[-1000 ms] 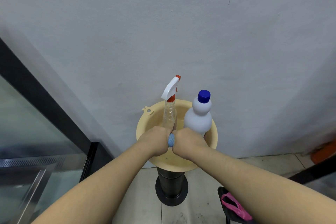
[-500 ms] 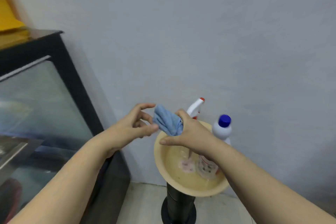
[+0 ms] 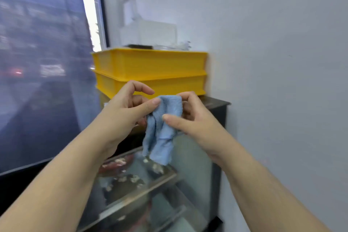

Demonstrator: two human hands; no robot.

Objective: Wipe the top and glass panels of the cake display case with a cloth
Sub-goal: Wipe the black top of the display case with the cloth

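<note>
Blue cloth (image 3: 162,130) held before the cake display case (image 3: 216,103)

It hangs long axis down, its upper edge pinched by the left hand (image 3: 126,107), the right hand (image 3: 194,118) pinching lower. Glass lies just below; yellow crates (image 3: 150,69) cover most of the top, bare strip nearer the right hand

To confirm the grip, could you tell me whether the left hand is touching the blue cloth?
Touching. The head view shows the left hand pinching the blue cloth at its upper corner, thumb on the fabric; the right hand holds the other side.
</note>
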